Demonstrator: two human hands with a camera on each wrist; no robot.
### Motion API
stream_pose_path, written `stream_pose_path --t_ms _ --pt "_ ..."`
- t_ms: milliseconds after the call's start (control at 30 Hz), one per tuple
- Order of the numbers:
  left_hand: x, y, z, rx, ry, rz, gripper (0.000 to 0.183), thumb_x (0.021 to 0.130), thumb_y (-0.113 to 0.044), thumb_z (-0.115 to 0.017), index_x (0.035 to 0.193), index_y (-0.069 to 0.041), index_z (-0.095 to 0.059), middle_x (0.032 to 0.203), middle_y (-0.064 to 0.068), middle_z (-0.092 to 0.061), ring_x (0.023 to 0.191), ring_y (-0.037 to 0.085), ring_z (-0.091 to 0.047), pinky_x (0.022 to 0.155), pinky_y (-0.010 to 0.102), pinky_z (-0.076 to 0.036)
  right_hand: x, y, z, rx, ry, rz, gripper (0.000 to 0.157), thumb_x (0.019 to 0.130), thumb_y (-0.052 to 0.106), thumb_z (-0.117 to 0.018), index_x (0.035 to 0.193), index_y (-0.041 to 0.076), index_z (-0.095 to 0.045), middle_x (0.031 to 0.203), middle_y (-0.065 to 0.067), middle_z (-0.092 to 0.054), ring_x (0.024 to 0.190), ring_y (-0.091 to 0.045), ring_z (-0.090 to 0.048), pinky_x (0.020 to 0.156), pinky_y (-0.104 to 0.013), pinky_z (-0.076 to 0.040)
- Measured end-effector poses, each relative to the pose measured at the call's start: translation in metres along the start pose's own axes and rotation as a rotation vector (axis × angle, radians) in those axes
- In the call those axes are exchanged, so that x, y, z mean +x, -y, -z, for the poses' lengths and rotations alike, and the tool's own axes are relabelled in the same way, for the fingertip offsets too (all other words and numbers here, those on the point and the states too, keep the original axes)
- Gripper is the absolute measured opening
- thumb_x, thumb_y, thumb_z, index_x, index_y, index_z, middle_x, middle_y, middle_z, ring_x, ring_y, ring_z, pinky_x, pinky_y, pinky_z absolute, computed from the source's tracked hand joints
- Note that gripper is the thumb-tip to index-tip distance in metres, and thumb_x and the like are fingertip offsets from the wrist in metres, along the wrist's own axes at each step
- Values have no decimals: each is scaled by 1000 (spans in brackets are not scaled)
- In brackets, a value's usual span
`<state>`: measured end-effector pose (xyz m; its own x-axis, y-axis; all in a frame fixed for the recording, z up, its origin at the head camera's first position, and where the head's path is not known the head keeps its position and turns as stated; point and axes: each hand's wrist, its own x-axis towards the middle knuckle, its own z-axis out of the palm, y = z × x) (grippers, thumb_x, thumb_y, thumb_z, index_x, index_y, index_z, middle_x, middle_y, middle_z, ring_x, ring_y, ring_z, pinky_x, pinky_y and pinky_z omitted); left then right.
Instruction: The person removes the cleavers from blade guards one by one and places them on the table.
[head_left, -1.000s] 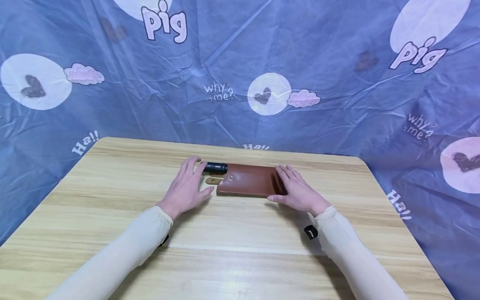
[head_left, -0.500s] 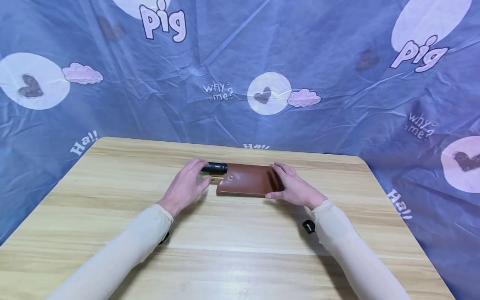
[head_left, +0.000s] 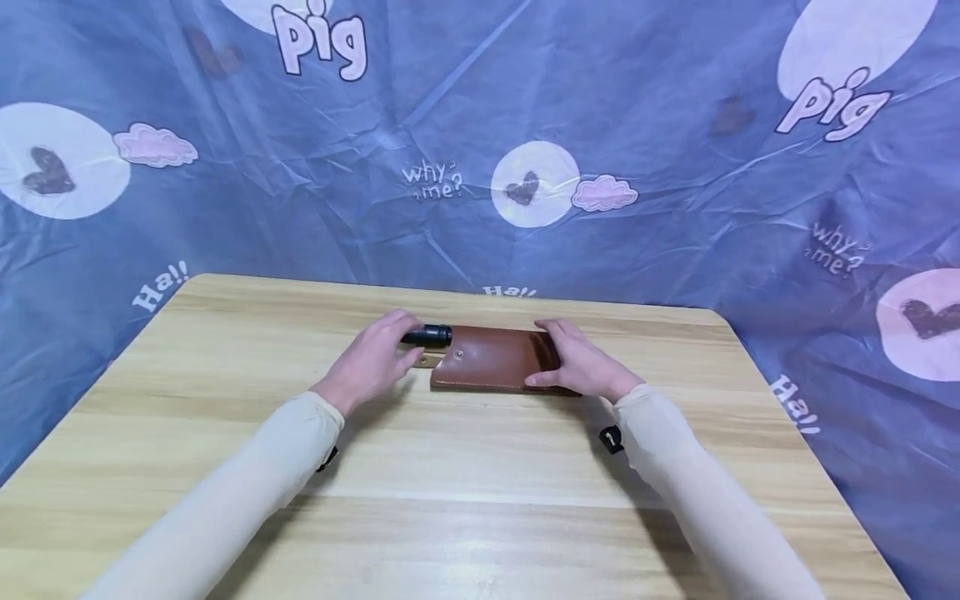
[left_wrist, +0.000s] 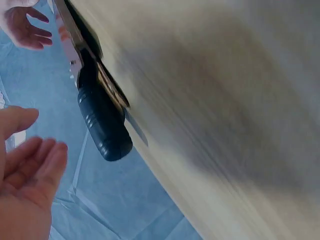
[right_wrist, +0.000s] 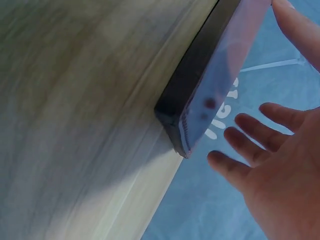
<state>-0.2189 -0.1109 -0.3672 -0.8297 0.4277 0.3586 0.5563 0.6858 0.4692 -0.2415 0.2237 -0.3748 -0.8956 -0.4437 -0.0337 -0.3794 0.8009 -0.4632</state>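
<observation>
L hand (head_left: 369,358) & R hand (head_left: 588,364) have edged in round opp. ends of the sheath (head_left: 491,360), flat on the desk (head_left: 480,517) (handle (head_left: 432,336) sticking out L). Fingers look loose, gripping nothing, so prob. no hold yet.

Honestly can't pin down the room, but it looks more homey or makeshift than lab or workshop: a pale wood-grain tabletop (head_left: 450,517) with a creased blue sheet (head_left: 660,100) filling everything beyond it, printed with cutesy "pig" lettering (head_left: 321,39), pink clouds (head_left: 604,192) and scribbly hearts (head_left: 522,189). Pretty kid's-bedroom fabric, tbh.
</observation>
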Motion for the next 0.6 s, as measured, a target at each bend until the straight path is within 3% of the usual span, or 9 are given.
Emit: stream_pose_path --t_ms 267,600 --pt "7 6 -1 13 55 -24 34 87 -4 -73 119 3 -63 115 11 -64 109 29 -61 99 41 -48 6 2 -4 27 -8 32 92 77 38 -84 146 0 -36 145 -17 -37 137 -34 -32 113 -49 -28" --pt "15 5 -5 -8 65 33 35 88 -4 -71 121 4 -62 118 12 -63 110 29 -60 100 42 -47 14 -4 -4 21 -12 29 89 76 41 -84 143 2 -39 142 -16 -40 134 -34 -34 111 -50 -30"
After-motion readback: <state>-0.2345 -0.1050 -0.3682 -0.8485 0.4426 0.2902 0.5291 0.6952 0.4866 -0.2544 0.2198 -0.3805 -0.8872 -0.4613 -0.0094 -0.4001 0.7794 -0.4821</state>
